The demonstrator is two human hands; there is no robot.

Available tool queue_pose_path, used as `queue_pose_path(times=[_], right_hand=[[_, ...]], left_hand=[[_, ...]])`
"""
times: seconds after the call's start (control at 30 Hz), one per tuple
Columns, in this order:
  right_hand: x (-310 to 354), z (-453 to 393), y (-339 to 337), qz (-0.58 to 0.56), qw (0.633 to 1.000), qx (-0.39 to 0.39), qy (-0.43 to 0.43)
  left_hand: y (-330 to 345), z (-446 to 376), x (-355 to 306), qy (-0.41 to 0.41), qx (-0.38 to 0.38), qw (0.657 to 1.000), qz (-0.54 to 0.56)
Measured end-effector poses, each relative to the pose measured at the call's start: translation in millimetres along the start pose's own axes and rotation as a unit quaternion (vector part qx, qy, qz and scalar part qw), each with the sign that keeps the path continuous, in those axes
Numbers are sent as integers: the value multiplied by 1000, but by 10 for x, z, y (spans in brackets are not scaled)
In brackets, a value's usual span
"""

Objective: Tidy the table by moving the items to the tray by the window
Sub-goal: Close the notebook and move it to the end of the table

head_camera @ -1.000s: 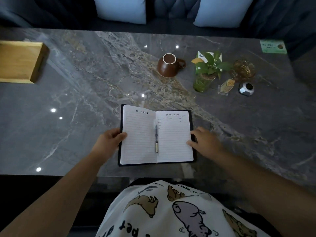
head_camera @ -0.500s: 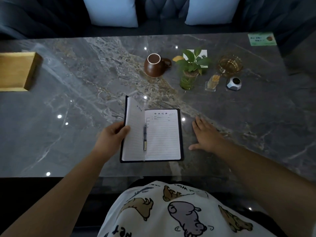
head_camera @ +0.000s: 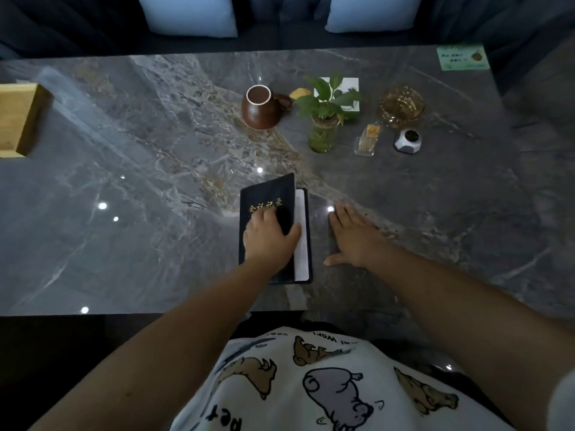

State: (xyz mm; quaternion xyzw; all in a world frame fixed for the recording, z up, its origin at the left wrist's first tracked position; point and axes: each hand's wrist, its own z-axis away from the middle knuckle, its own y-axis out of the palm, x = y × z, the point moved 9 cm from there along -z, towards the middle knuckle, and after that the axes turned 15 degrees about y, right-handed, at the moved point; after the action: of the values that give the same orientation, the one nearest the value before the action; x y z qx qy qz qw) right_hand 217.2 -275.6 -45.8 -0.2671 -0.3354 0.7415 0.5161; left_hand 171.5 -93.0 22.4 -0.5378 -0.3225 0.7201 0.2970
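A dark notebook point(head_camera: 270, 194) with gold characters on its cover lies near the table's front edge, almost closed; a strip of white page shows along its right side. My left hand point(head_camera: 269, 239) lies on the front cover, thumb wrapped over the cover's right edge, holding it. The pen that lay in the fold is hidden. My right hand point(head_camera: 353, 236) rests flat on the marble, fingers spread, just right of the notebook and apart from it. A wooden tray point(head_camera: 18, 119) sits at the far left edge.
Across the marble table point(head_camera: 140, 188) stand a brown mug point(head_camera: 259, 108), a small plant in a green glass point(head_camera: 325, 118), an amber glass dish point(head_camera: 401, 107), a clear toothpick holder point(head_camera: 367, 141) and a small grey faceted object point(head_camera: 409, 141). A green card point(head_camera: 463, 57) lies far right. A sofa with cushions is behind.
My left hand has folded the notebook's left cover over to the right, nearly shutting it on the pen. My right hand let go of the right page and now lies on the table.
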Motion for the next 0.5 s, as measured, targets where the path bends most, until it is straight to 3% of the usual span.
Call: queue_pose_path(times=[0.2, 0.5], right_hand=[[-10, -4, -4, 7, 1000, -9, -9], [-26, -25, -10, 10, 1000, 6, -5]], left_hand=[[700, 23, -27, 20, 132, 976, -170], [775, 118, 131, 72, 105, 958, -257]])
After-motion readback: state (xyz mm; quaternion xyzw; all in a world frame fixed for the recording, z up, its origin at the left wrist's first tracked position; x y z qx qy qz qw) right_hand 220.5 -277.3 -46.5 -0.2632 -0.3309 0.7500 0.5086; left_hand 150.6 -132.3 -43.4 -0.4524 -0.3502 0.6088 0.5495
